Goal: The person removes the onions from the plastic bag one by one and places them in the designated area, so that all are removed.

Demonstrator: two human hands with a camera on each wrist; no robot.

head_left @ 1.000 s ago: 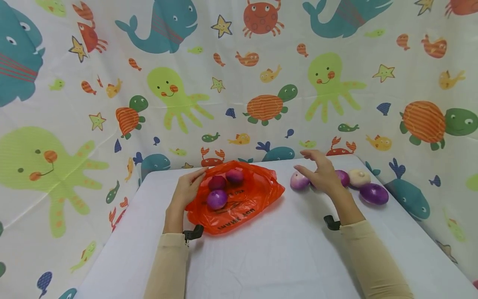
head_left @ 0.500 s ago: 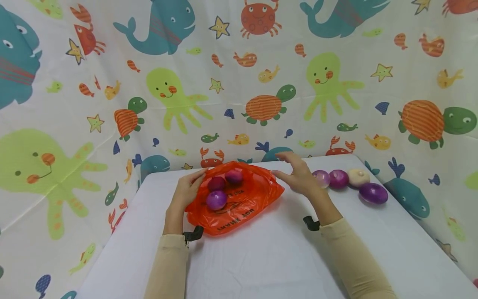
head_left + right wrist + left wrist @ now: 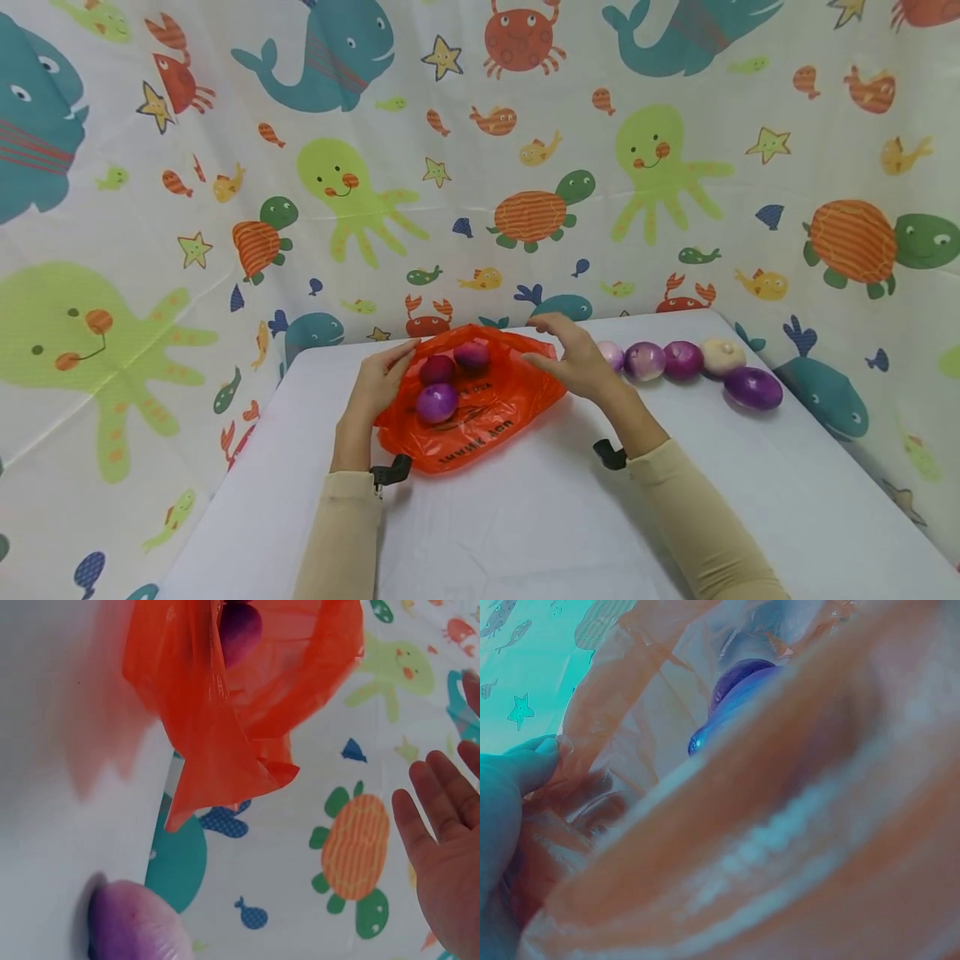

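Observation:
An orange-red plastic bag (image 3: 487, 417) lies on the table with its mouth spread, and three purple onions (image 3: 437, 403) rest in it. The left hand (image 3: 371, 392) holds the bag's left rim; the left wrist view shows a fingertip (image 3: 540, 757) against the film and a purple onion (image 3: 739, 697) inside. Beside the bag's right rim is the right hand (image 3: 581, 358), fingers apart and holding nothing. The right wrist view shows this hand (image 3: 450, 847) separate from the bag (image 3: 195, 705), with a pale purple onion (image 3: 135, 922) lower left.
Right of the right hand, a row holds light purple onions (image 3: 644, 362), a purple onion (image 3: 683, 361), a white onion (image 3: 722, 357) and a dark purple onion (image 3: 753, 389). Behind the white table (image 3: 525, 533) hangs a curtain (image 3: 465, 117) printed with sea animals.
The right hand has moved left, from above the onion row to the bag's right side, uncovering the row. The left hand has stayed at the bag's left rim.

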